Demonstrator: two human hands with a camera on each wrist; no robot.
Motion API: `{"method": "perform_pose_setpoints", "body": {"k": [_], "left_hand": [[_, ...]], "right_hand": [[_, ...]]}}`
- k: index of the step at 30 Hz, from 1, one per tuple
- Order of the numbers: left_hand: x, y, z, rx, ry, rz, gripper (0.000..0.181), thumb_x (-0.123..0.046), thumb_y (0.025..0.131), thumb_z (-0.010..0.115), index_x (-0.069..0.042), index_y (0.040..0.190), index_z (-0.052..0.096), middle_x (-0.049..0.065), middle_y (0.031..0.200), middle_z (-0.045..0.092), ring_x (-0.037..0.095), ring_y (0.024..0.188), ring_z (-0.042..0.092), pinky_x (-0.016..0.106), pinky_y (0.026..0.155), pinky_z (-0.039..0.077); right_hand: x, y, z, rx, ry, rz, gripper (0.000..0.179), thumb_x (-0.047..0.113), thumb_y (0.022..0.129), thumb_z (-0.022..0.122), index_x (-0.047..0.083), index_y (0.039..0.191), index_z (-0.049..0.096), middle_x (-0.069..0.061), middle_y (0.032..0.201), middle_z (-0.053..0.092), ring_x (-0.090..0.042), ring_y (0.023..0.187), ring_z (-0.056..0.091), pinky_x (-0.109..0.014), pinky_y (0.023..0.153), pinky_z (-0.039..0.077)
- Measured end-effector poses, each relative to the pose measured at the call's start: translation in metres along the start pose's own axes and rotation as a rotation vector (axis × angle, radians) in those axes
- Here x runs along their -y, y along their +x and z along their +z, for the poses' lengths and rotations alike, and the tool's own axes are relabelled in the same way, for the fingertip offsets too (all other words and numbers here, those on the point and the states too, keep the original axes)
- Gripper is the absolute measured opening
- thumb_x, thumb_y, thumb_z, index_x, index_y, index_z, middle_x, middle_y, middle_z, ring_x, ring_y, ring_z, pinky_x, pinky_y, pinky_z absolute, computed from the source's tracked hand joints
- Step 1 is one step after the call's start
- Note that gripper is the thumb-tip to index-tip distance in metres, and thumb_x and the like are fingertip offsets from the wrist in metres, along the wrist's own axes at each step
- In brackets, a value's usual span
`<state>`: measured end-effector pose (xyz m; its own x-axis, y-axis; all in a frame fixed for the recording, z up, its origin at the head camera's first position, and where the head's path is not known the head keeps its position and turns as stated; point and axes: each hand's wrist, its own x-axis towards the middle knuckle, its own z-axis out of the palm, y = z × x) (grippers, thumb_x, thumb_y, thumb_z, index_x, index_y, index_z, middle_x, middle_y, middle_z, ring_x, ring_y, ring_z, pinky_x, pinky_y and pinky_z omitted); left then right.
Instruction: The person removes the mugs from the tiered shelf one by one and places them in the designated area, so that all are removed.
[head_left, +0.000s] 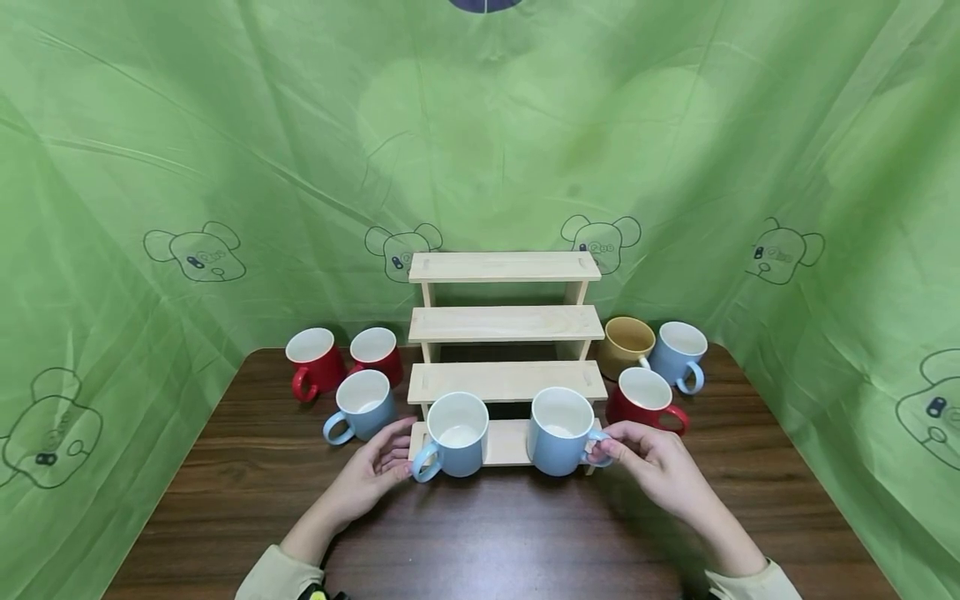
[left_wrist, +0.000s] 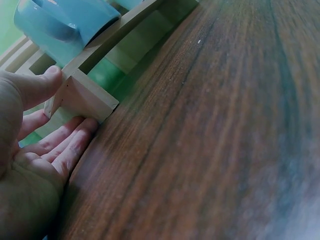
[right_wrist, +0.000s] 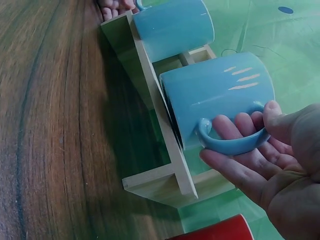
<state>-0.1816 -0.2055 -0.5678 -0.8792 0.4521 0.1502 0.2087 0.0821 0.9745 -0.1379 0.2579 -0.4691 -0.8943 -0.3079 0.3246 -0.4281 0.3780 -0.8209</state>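
My right hand holds a light blue mug by its handle, fingertips through the loop and thumb against it. That mug is upright at the right end of the lowest step of a stepped wooden rack; a thin dark gap shows under part of its base. A second light blue mug stands at the step's left end, handle toward the left front. My left hand grips the left end of the lowest step, thumb at the front corner and fingers along the side.
Left of the rack stand two red mugs and a light blue mug. To its right are a yellow mug, a light blue mug and a red mug. Green cloth surrounds the dark wooden table.
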Motion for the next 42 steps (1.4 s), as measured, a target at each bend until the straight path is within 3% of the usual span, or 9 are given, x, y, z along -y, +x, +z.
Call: {"method": "perform_pose_setpoints", "body": {"k": [14,21,27,34,42], "left_hand": [[0.0,0.001,0.0,0.007,-0.001,0.006,0.069,-0.003,0.106,0.071,0.004,0.165,0.036,0.03,0.139,0.062,0.021,0.121,0.07,0.024,0.102,0.057],[-0.001,0.001,0.0,0.006,-0.001,0.001,0.07,-0.003,0.105,0.071,0.004,0.165,0.035,0.031,0.139,0.061,0.021,0.121,0.07,0.024,0.102,0.057],[-0.002,0.001,0.0,0.002,0.004,-0.019,0.07,-0.004,0.105,0.072,0.002,0.166,0.035,0.03,0.14,0.061,0.024,0.122,0.069,0.024,0.103,0.057],[-0.002,0.001,0.0,0.002,-0.005,-0.02,0.071,-0.004,0.106,0.071,0.003,0.166,0.035,0.031,0.14,0.061,0.023,0.122,0.069,0.024,0.103,0.057],[-0.002,0.0,0.001,0.001,-0.01,-0.01,0.07,-0.002,0.105,0.071,0.005,0.165,0.035,0.031,0.139,0.061,0.022,0.121,0.069,0.024,0.102,0.058]], "right_hand": [[0.003,-0.002,-0.01,-0.025,0.01,-0.002,0.01,-0.005,0.105,0.068,0.0,0.108,0.076,-0.006,0.097,0.083,-0.014,0.089,0.081,-0.024,0.082,0.064],[0.012,-0.003,-0.024,-0.109,-0.006,-0.024,0.013,-0.009,0.104,0.066,-0.002,0.109,0.076,-0.008,0.096,0.083,-0.009,0.092,0.08,-0.021,0.084,0.062],[0.02,-0.006,-0.042,-0.187,0.008,-0.092,0.017,-0.018,0.102,0.061,-0.009,0.11,0.074,-0.016,0.097,0.081,-0.009,0.093,0.08,-0.022,0.086,0.063],[0.028,-0.011,-0.067,-0.244,-0.09,-0.036,0.017,-0.012,0.105,0.062,-0.003,0.111,0.076,-0.012,0.1,0.083,-0.007,0.097,0.08,-0.019,0.084,0.061],[0.028,-0.018,-0.09,-0.311,-0.148,-0.004,0.014,-0.01,0.106,0.062,-0.006,0.111,0.075,-0.008,0.099,0.083,-0.005,0.097,0.079,-0.015,0.086,0.059]]}}
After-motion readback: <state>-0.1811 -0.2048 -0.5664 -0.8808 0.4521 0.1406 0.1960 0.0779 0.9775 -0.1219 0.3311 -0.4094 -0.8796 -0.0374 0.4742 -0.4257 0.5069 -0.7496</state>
